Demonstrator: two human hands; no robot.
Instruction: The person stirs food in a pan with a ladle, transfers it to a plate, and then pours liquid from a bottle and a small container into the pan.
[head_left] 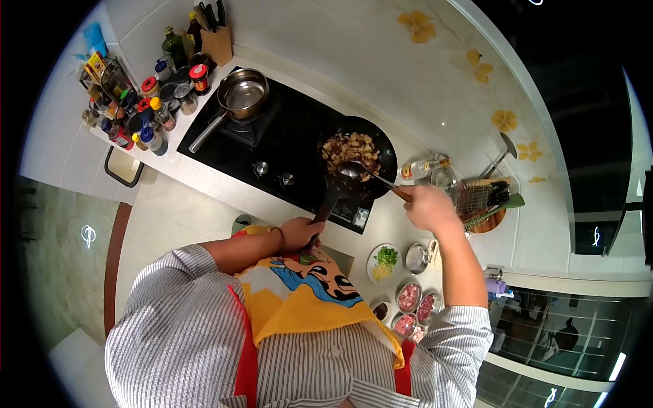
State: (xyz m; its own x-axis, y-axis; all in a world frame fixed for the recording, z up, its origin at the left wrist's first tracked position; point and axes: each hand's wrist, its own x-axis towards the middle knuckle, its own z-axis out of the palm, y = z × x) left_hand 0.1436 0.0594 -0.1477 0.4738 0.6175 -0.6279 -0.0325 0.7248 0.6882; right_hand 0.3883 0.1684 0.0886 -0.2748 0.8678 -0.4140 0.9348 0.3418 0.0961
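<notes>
A black wok [386, 146] sits on the right burner of the black stove with browned, chopped food [347, 149] in it. My left hand [299, 233] is closed round the wok's dark handle [326, 206]. Closed on the wooden handle of a metal ladle [352, 169], my right hand [430, 207] is to the right of the wok, and the ladle's bowl rests among the food. Below my right hand stands a white plate [373, 262] with chopped green and pale yellow bits.
A steel saucepan [243, 94] stands on the left burner. Bottles and jars [151, 109] crowd the left counter beside a knife block [217, 46]. Bowls of raw meat [409, 297] stand at the lower right. A glass bottle [416, 169] and a utensil rack [475, 197] are right of the wok.
</notes>
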